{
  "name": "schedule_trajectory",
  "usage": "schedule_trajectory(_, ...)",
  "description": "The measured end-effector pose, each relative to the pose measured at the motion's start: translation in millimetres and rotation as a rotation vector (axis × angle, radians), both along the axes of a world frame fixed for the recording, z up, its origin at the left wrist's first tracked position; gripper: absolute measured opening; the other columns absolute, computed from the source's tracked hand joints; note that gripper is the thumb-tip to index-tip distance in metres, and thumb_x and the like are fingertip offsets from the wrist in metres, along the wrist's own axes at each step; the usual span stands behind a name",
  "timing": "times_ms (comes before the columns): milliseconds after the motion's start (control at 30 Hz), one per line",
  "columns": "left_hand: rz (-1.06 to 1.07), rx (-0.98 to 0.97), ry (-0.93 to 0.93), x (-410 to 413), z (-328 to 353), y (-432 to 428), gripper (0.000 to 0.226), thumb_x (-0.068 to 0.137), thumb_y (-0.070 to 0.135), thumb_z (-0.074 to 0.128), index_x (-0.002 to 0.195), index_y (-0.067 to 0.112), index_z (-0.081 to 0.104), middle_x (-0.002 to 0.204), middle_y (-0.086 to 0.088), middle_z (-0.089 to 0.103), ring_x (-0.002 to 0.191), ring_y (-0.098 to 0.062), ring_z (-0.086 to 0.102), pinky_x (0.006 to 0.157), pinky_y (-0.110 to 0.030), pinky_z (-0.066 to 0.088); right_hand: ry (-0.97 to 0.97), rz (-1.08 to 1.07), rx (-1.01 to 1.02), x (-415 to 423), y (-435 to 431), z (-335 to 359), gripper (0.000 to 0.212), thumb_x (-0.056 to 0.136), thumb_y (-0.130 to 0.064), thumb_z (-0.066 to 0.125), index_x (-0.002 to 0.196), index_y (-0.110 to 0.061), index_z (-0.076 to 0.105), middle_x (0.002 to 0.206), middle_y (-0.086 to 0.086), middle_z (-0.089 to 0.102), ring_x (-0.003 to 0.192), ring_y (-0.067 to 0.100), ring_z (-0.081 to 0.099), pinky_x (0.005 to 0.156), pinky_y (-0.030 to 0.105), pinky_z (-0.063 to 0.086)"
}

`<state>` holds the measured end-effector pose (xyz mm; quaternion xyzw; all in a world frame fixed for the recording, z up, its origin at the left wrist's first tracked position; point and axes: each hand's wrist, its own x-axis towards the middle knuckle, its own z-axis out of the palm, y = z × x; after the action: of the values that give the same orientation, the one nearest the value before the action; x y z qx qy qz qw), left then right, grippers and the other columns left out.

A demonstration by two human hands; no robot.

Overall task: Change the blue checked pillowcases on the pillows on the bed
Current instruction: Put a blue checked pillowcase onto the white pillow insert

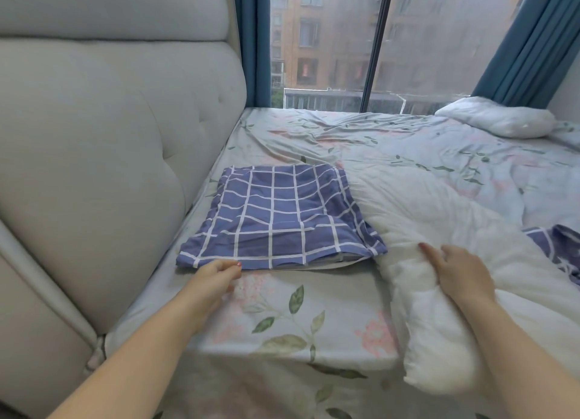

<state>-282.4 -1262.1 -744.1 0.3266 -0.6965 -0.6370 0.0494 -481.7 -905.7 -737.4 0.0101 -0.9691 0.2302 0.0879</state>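
R hand (455,274) grips the bare white pillow (423,331), thumb & fingers curled into the stuffing near its long edge. The pillow lies lengthwise on the near-right part of the bed, w/ its near end hanging past the mattress edge.

L hand (216,277) reaches fwd, fingertips at the near hem of the blue checked pillowcase (282,218). Can't tell if it's pinching the cloth or just touching it. The pillowcase lies flat on the floral sheet (298,309), just beside the grey padded headboard (94,136). Its near-right corner touches the pillow, & a strip of pale lining shows along the near opening.

Further out, a second checked pillowcase (552,249) lies crumpled at the right edge of view, partly cut off, next to the gripped pillow. Another white pillow (499,117) sits at the bed's far right corner, by a curtain. Behind the bed is a big window (329,42) w/ blue curtains (254,42) either side & a brick bldg outside.
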Motion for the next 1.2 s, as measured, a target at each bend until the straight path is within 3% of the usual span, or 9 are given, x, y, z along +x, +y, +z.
schedule_trajectory(100, -0.068, -0.007, -0.029, 0.4, 0.9, 5.6, 0.023, 0.099, 0.035, 0.055, 0.118, 0.023, 0.06, 0.122, 0.0, 0.063, 0.115, -0.022, 0.057, 0.096, -0.035, 0.041, 0.115, -0.111, -0.343, -3.9, 8.8, 15.2, 0.069, 0.097, -0.056, 0.044, 0.061, 0.002, 0.053, 0.067, 0.02, 0.053, 0.08, 0.041, 0.057, 0.068, 0.04, 0.033)
schedule_trajectory(233, -0.12, 0.004, -0.033, 2.6, 3.9, 9.3, 0.021, 0.098, 0.045, 0.053, 0.113, 0.031, 0.06, 0.125, 0.002, 0.061, 0.118, -0.021, 0.055, 0.098, -0.035, 0.039, 0.251, -0.289, -0.654, -3.0, 19.8, 33.6, 0.068, 0.102, -0.044, 0.043, 0.076, 0.018, 0.052, 0.072, 0.024, 0.049, 0.073, 0.033, 0.046, 0.068, 0.035, 0.029)
schedule_trajectory(433, -0.107, 0.02, -0.006, -1.2, 7.4, 10.5, 0.042, 0.099, 0.056, 0.038, 0.125, 0.033, 0.061, 0.125, 0.001, 0.06, 0.122, -0.024, 0.052, 0.106, -0.042, 0.037, 0.481, -0.248, -0.844, 11.3, 17.2, 54.1, 0.065, 0.101, -0.047, 0.042, 0.066, 0.008, 0.043, 0.059, 0.01, 0.033, 0.056, 0.019, 0.03, 0.054, 0.032, 0.022)
schedule_trajectory(567, -0.126, 0.029, 0.002, -4.8, 9.3, 15.5, 0.041, 0.098, 0.058, 0.038, 0.121, 0.036, 0.062, 0.124, 0.003, 0.061, 0.119, -0.023, 0.054, 0.106, -0.043, 0.039, 0.593, -0.203, -0.911, 30.7, 7.9, 65.3, 0.056, 0.1, -0.045, 0.044, 0.057, -0.014, 0.028, 0.055, 0.004, 0.026, 0.048, 0.007, 0.026, 0.05, 0.017, 0.029)
schedule_trajectory(667, -0.148, 0.045, 0.031, -5.5, 12.3, 22.4, 0.036, 0.099, 0.055, 0.041, 0.12, 0.036, 0.062, 0.123, 0.006, 0.063, 0.119, -0.021, 0.055, 0.106, -0.042, 0.038, 0.633, -0.197, -0.977, 42.8, -4.2, 70.8, 0.056, 0.1, -0.044, 0.045, 0.058, -0.011, 0.032, 0.053, 0.002, 0.026, 0.048, 0.007, 0.025, 0.05, 0.02, 0.027)
schedule_trajectory(767, -0.208, 0.04, 0.08, -5.5, 15.2, 31.3, 0.031, 0.098, 0.051, 0.046, 0.121, 0.037, 0.061, 0.123, 0.01, 0.065, 0.119, -0.017, 0.057, 0.107, -0.042, 0.036, 0.599, -0.163, -0.952, 55.6, -26.0, 68.7, 0.057, 0.1, -0.041, 0.048, 0.06, -0.002, 0.034, 0.055, 0.006, 0.028, 0.054, 0.012, 0.024, 0.057, 0.032, 0.026)
schedule_trajectory(900, -0.338, 0.105, 0.113, -6.3, 20.9, 50.0, 0.046, 0.086, 0.056, 0.055, 0.127, 0.035, 0.058, 0.123, 0.011, 0.068, 0.115, -0.009, 0.064, 0.109, -0.041, 0.04, 0.367, 0.02, -0.862, 85.8, -75.1, 46.9, 0.05, 0.096, -0.033, 0.058, 0.057, -0.014, 0.034, 0.052, 0.0, 0.032, 0.055, 0.015, 0.03, 0.053, 0.031, 0.027)
schedule_trajectory(1067, -0.453, 0.359, 0.102, -11.7, 17.9, 81.2, 0.052, 0.08, 0.051, 0.064, 0.129, 0.037, 0.052, 0.125, 0.005, 0.068, 0.109, -0.025, 0.068, 0.097, -0.046, 0.053, -0.067, 0.408, -0.248, 106.9, -102.2, 15.3, 0.041, 0.094, -0.044, 0.056, 0.066, -0.015, 0.05, 0.063, -0.004, 0.053, 0.069, 0.019, 0.053, 0.064, 0.033, 0.036)
schedule_trajectory(1200, -0.478, 0.334, 0.07, -15.7, 11.3, 97.8, 0.051, 0.087, 0.04, 0.068, 0.132, 0.04, 0.044, 0.114, 0.015, 0.072, 0.104, -0.016, 0.07, 0.094, -0.041, 0.056, 0.146, 0.223, -0.322, 76.9, -70.2, 36.4, 0.033, 0.096, -0.041, 0.054, 0.077, -0.014, 0.059, 0.077, 0.005, 0.066, 0.082, 0.027, 0.062, 0.068, 0.033, 0.038)
